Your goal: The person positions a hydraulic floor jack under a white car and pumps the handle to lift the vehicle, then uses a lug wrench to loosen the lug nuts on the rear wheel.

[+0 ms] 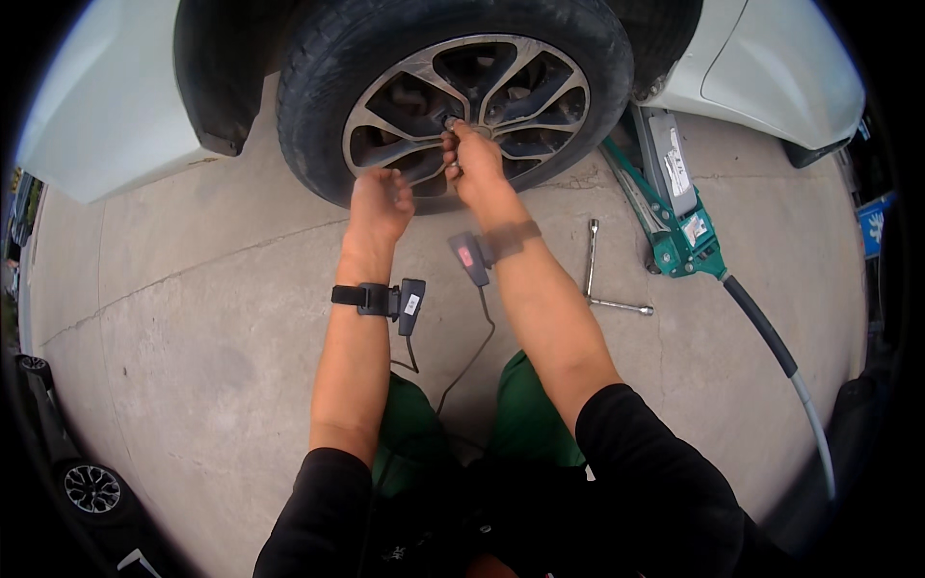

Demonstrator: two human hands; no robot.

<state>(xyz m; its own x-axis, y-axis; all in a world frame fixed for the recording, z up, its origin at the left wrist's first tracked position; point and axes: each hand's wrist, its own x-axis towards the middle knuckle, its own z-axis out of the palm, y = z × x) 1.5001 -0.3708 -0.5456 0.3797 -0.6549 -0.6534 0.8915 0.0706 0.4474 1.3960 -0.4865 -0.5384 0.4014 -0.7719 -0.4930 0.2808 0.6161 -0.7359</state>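
Observation:
The wheel [462,106], a two-tone alloy rim in a black tire, is mounted on a light-coloured car. Near its hub, my right hand [473,164] has its fingers pinched around a small dark lug nut [450,122], mostly covered by the fingertips. Lower and to the left, my left hand [383,199] hovers in front of the tire's lower edge. Its fingers are loosely curled and apart, slightly blurred, with nothing visible in them. Each wrist wears a strap with a small dark device [411,306] and a cable.
A green floor jack [686,236] reaches under the car on the right, its long handle [766,328] angled toward me. An L-shaped lug wrench [591,279] lies on the concrete right of my right forearm. Another dark car [58,433] stands at the far left.

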